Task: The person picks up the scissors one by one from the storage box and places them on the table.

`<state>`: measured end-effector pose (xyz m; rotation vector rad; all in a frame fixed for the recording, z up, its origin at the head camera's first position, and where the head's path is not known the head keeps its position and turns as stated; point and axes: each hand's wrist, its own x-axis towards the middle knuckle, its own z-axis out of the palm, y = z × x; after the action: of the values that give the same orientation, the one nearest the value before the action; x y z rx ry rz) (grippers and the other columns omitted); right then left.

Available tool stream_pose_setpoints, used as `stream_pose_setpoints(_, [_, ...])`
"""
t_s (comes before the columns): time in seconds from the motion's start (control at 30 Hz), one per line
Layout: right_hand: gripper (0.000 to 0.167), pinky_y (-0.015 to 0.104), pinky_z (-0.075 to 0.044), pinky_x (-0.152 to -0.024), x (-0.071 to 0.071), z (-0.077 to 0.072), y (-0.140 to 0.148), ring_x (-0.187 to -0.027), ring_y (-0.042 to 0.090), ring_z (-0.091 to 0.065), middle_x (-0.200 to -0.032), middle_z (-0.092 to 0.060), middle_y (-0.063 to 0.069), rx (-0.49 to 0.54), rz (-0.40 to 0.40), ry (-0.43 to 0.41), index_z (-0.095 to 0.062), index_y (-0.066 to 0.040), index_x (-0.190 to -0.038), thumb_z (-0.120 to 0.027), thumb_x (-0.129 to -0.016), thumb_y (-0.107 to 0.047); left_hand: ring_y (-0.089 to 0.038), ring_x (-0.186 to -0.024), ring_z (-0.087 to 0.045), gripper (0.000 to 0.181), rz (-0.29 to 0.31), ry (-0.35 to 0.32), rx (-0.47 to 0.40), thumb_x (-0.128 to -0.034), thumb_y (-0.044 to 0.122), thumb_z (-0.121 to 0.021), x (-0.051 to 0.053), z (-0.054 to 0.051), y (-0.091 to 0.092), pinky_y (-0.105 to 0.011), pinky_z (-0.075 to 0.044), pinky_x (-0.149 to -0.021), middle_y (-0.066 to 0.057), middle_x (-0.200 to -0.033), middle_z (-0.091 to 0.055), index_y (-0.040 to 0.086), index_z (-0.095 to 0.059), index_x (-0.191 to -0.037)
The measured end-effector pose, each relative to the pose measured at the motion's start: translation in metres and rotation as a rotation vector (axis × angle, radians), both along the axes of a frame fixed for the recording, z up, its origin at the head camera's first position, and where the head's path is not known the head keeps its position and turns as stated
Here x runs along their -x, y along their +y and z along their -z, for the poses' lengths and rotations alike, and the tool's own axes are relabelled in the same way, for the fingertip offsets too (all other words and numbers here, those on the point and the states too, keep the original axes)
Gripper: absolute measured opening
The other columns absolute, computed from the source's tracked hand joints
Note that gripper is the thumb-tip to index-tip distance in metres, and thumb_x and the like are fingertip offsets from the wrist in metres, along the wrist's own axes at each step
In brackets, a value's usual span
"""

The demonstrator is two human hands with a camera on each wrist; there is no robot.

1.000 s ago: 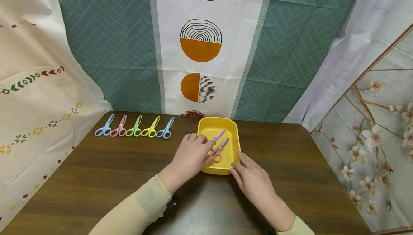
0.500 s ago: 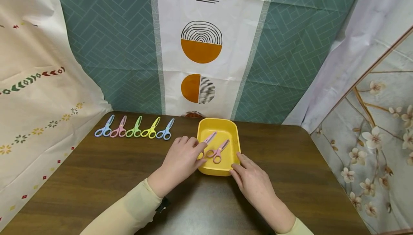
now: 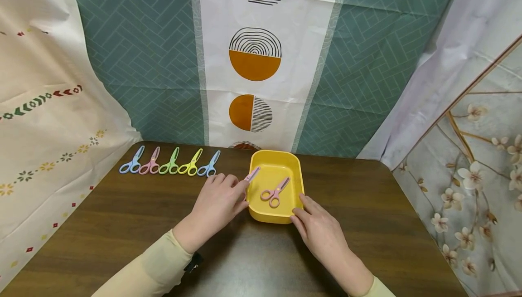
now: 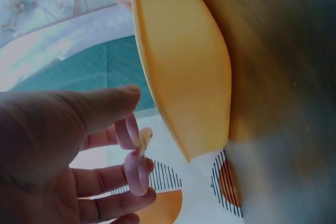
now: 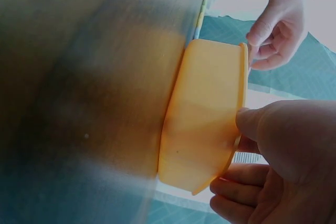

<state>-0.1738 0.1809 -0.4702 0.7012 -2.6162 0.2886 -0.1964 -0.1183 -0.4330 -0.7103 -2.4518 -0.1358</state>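
Note:
My left hand (image 3: 220, 197) holds a pair of pink scissors (image 3: 252, 174) by the handles, above the left rim of a yellow tray (image 3: 299, 170). In the left wrist view the scissors' handle loops (image 4: 137, 174) sit between thumb and fingers. A second pair of pink scissors (image 3: 275, 192) lies on the tray's floor, blades pointing away. At the near right corner my right hand (image 3: 322, 226) grips the tray's rim, thumb on one side and fingers on the other, as the right wrist view shows.
Along the table's back left lies a row of scissors: blue (image 3: 132, 163), pink (image 3: 151, 163), green (image 3: 169, 163), yellow (image 3: 190, 163) and another blue pair (image 3: 210, 165). The brown wooden table (image 3: 379, 233) ends at a patterned cloth (image 3: 254, 61) behind.
My left hand has moved left with the pink scissors, from over the tray's middle to its left rim. The right hand stays on the tray's corner.

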Motion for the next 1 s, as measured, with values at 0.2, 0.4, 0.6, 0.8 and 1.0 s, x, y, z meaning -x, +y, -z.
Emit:
stream_pose_setpoints(0.2, [0.026, 0.054, -0.058, -0.105, -0.001, 0.001, 0.001, -0.137, 0.035, -0.066, -0.149, -0.068, 0.020, 0.001, -0.001, 0.001, -0.084, -0.010, -0.117, -0.087, -0.099, -0.028, -0.037, -0.086, -0.064, 0.044, -0.046, 0.039, -0.028, -0.0835, 0.033, -0.100, 0.001, 0.001, -0.007, -0.054, -0.053, -0.079, -0.010, -0.096, -0.070, 0.014, -0.071, -0.110])
stream_pose_setpoints(0.4, [0.025, 0.054, -0.058, -0.106, -0.002, 0.002, 0.000, -0.139, 0.035, -0.065, -0.150, -0.067, 0.019, -0.002, 0.000, -0.009, -0.084, -0.011, -0.117, -0.086, -0.099, -0.028, -0.038, -0.083, -0.062, 0.041, -0.091, 0.065, -0.007, -0.0830, 0.034, -0.099, 0.004, 0.006, -0.013, -0.055, -0.052, -0.077, -0.010, -0.092, -0.068, 0.014, -0.069, -0.103])
stream_pose_setpoints(0.6, [0.024, 0.054, -0.058, -0.105, -0.001, 0.002, 0.001, -0.138, 0.035, -0.065, -0.148, -0.068, 0.019, 0.002, -0.002, -0.003, -0.084, -0.011, -0.116, -0.087, -0.098, -0.027, -0.037, -0.081, -0.062, 0.043, -0.135, 0.052, 0.021, -0.0832, 0.035, -0.099, 0.009, 0.009, -0.018, -0.054, -0.052, -0.077, -0.010, -0.089, -0.067, 0.014, -0.070, -0.105])
stream_pose_setpoints(0.8, [0.023, 0.054, -0.059, -0.104, 0.000, 0.002, 0.001, -0.138, 0.034, -0.066, -0.148, -0.068, 0.019, 0.012, 0.003, 0.002, -0.084, -0.011, -0.115, -0.087, -0.099, -0.027, -0.037, -0.081, -0.062, 0.044, -0.151, 0.010, 0.041, -0.0817, 0.035, -0.100, 0.015, 0.013, -0.020, -0.054, -0.052, -0.076, -0.010, -0.084, -0.065, 0.013, -0.072, -0.108])
stream_pose_setpoints(1.0, [0.024, 0.054, -0.058, -0.104, 0.001, 0.002, 0.000, -0.138, 0.034, -0.066, -0.148, -0.068, 0.019, 0.015, 0.004, -0.001, -0.085, -0.011, -0.116, -0.086, -0.099, -0.028, -0.037, -0.082, -0.064, 0.043, -0.173, -0.057, 0.060, -0.0815, 0.037, -0.100, 0.018, 0.017, -0.021, -0.053, -0.051, -0.075, -0.008, -0.083, -0.064, 0.014, -0.072, -0.105])
